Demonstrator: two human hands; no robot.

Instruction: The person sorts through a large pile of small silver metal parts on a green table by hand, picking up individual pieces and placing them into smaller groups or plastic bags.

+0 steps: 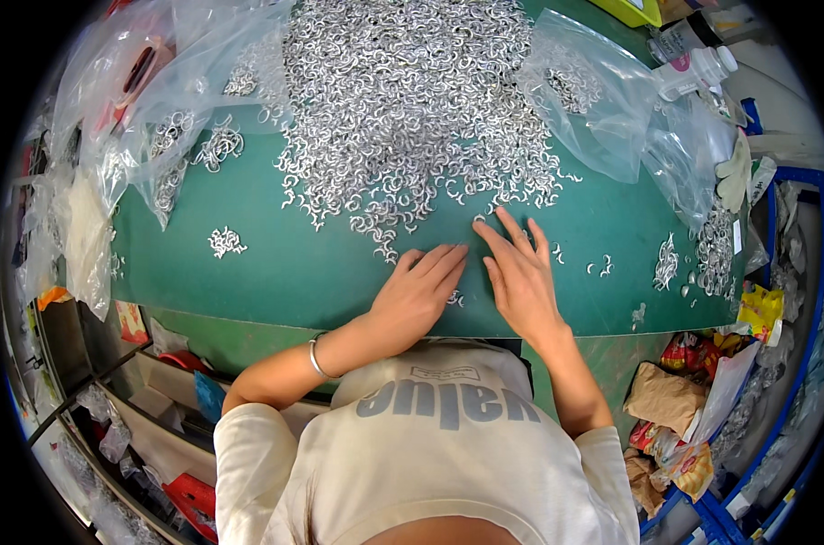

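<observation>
A large heap of small silver curved metal pieces (pixel 412 100) covers the far middle of the green tabletop (pixel 312 282). My left hand (pixel 419 295) lies on the table in front of the heap, fingers stretched out and side by side, turned toward the right. A few of the curved pieces (pixel 455 297) show beside its fingers, near the table's front edge. My right hand (pixel 523 277) is just to the right, fingers spread. Its index fingertip is at a single curved piece (pixel 480 218) at the heap's near edge. What lies under either palm is hidden.
Clear plastic bags (pixel 602 109) flank the heap, one (pixel 180 113) on the left. Small piles of pieces lie at the left (pixel 226 242) and right (pixel 666 263). A white bottle (pixel 698 73) lies at the far right. Shelving with a blue frame (pixel 816 272) stands beyond the right edge.
</observation>
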